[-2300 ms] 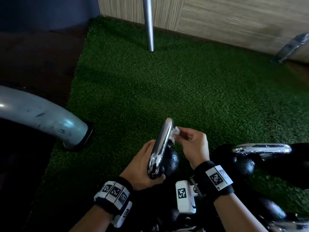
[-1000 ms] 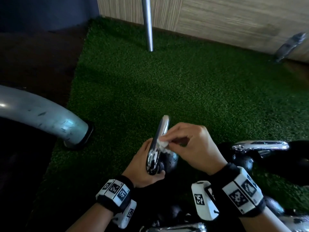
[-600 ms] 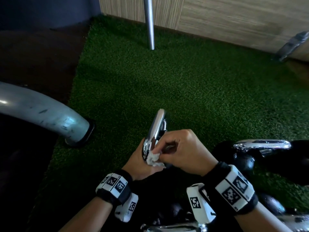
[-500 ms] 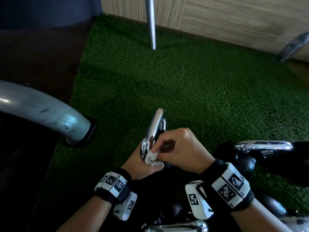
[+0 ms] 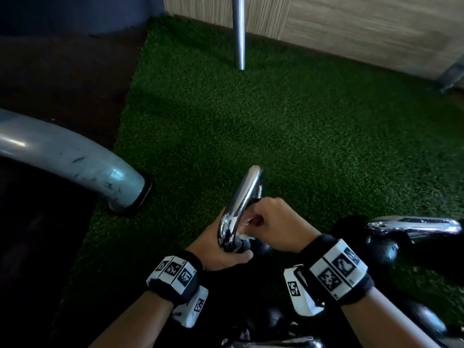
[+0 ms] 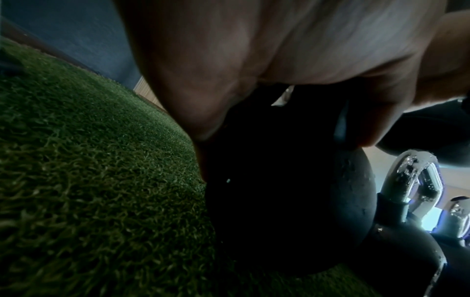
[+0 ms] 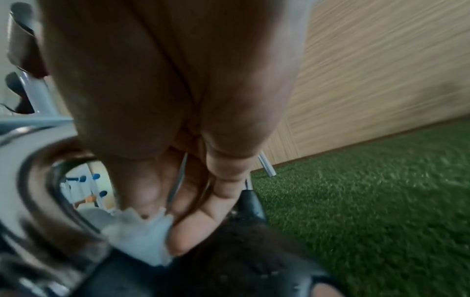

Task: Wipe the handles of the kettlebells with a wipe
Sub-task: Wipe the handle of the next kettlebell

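Observation:
A black kettlebell with a chrome handle stands on the green turf, low in the middle of the head view. My left hand grips the near end of that handle and the ball below it. My right hand pinches a small white wipe and presses it against the inside of the near bend of the handle. In the head view only a sliver of the wipe shows under my right fingers.
More black kettlebells with chrome handles crowd the right and bottom of the head view. A thick grey pipe meets the floor at the left. A thin steel leg stands on the turf before a wooden wall.
My right hand slid the wipe from the far end of the handle down to its near bend. My left hand kept its grip.

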{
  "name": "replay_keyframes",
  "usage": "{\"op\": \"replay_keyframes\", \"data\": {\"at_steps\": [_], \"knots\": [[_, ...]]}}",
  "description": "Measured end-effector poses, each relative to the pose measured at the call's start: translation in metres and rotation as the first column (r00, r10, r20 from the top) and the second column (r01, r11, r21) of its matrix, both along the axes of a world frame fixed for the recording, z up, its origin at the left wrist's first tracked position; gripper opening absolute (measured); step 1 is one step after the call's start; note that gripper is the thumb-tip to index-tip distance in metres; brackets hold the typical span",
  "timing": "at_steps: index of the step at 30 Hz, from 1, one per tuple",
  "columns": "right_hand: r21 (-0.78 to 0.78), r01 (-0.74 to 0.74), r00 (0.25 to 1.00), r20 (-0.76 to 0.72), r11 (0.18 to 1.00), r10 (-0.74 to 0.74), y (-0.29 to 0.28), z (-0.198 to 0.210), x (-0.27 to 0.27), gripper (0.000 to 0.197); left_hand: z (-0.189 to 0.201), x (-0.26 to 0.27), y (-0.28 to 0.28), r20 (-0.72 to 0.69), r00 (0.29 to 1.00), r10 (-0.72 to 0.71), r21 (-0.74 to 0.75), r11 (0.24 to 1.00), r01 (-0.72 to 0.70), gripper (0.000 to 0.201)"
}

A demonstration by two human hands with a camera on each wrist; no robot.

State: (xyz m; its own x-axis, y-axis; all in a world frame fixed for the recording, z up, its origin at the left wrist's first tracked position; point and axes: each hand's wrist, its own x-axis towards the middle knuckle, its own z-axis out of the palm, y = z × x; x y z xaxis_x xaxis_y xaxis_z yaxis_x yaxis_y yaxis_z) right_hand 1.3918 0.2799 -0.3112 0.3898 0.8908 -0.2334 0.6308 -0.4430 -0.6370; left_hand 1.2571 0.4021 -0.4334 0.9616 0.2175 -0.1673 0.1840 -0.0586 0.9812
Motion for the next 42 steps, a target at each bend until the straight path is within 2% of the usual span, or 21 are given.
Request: {"op": "replay_keyframes", "data": {"at_steps": [3,6,10,13,15,17,18,21,22,24,26,27,29,31,32,34,38,40,42], "knots": [[-0.022,-0.022,0.995,-0.096,1.0,0.02,-0.002,0.0,-0.001,0.01,0.003,0.002,-0.002,0.021,1.0,-0.011,0.019,1.0,0.01,0.065],[0.004,0.01,0.959,-0.284,1.0,-0.009,-0.005,-0.002,-0.004,0.014,0.005,0.0,-0.003,0.03,0.999,-0.013,0.05,0.999,0.012,0.063],[0.022,0.0,0.914,-0.405,1.0,0.009,-0.01,-0.001,-0.004,0.027,0.005,0.0,-0.003,0.012,1.0,-0.019,0.032,0.999,0.019,0.061],[0.046,0.031,0.828,-0.56,0.998,0.0,-0.014,0.002,0.0,0.016,0.007,-0.001,-0.004,0.006,1.0,0.0,-0.019,1.0,0.0,0.074],[0.05,0.059,0.774,-0.634,0.997,-0.013,-0.016,-0.004,0.001,0.021,0.008,-0.001,-0.006,0.004,1.0,-0.008,-0.022,1.0,0.008,0.067],[0.046,0.124,0.679,-0.733,0.991,-0.051,-0.015,-0.011,-0.001,0.026,0.012,-0.002,-0.009,0.018,1.0,-0.007,0.009,1.0,0.007,0.064],[0.042,0.172,0.596,-0.8,0.984,-0.07,-0.015,-0.016,-0.001,0.028,0.015,-0.001,-0.01,0.031,0.999,-0.009,0.02,1.0,0.008,0.068],[-0.023,0.372,0.248,-0.961,0.928,-0.123,-0.019,-0.021,0.004,0.033,0.023,0.002,-0.012,0.085,0.996,-0.016,0.064,0.998,0.011,0.086],[-0.034,0.418,0.177,-0.977,0.908,-0.118,-0.021,-0.023,0.006,0.037,0.027,0.003,-0.012,0.109,0.994,-0.021,0.086,0.996,0.012,0.093],[-0.038,0.445,0.119,-0.988,0.895,-0.101,-0.026,-0.026,0.007,0.051,0.033,0.005,-0.012,0.151,0.988,-0.038,0.133,0.991,0.018,0.094],[-0.039,0.423,0.101,-0.991,0.905,-0.09,-0.029,-0.03,0.006,0.065,0.037,0.004,-0.012,0.173,0.984,-0.039,0.117,0.993,0.019,0.089],[-0.041,0.426,0.091,-0.992,0.904,-0.088,-0.03,-0.031,0.004,0.065,0.039,0.003,-0.012,0.172,0.984,-0.038,0.112,0.994,0.018,0.087],[-0.05,0.507,0.047,-0.995,0.86,-0.086,-0.03,-0.03,0.005,0.051,0.039,0.002,-0.014,0.161,0.986,-0.035,0.113,0.993,0.016,0.086],[-0.044,0.624,0.031,-0.996,0.78,-0.081,-0.027,-0.028,0.007,0.024,0.038,0.001,-0.015,0.149,0.989,-0.023,0.1,0.995,0.008,0.086],[-0.041,0.663,0.042,-0.995,0.747,-0.092,-0.025,-0.026,0.008,0.015,0.038,0.001,-0.015,0.143,0.99,-0.018,0.099,0.995,0.004,0.086],[-0.034,0.694,0.059,-0.993,0.719,-0.104,-0.025,-0.025,0.007,0.011,0.035,0.001,-0.013,0.141,0.99,-0.01,0.1,0.995,-0.004,0.089],[0.026,0.728,0.131,-0.986,0.685,-0.102,-0.027,-0.027,-0.001,0.019,0.036,0.0,-0.012,0.153,0.987,-0.045,0.144,0.989,0.023,0.096],[0.085,0.791,0.193,-0.974,0.606,-0.115,-0.023,-0.026,-0.001,0.027,0.038,0.002,-0.012,0.128,0.99,-0.057,0.165,0.986,0.035,0.099],[0.144,0.849,0.276,-0.942,0.508,-0.193,-0.019,-0.023,0.003,0.031,0.038,0.003,-0.011,0.105,0.992,-0.064,0.162,0.986,0.047,0.1]]}}
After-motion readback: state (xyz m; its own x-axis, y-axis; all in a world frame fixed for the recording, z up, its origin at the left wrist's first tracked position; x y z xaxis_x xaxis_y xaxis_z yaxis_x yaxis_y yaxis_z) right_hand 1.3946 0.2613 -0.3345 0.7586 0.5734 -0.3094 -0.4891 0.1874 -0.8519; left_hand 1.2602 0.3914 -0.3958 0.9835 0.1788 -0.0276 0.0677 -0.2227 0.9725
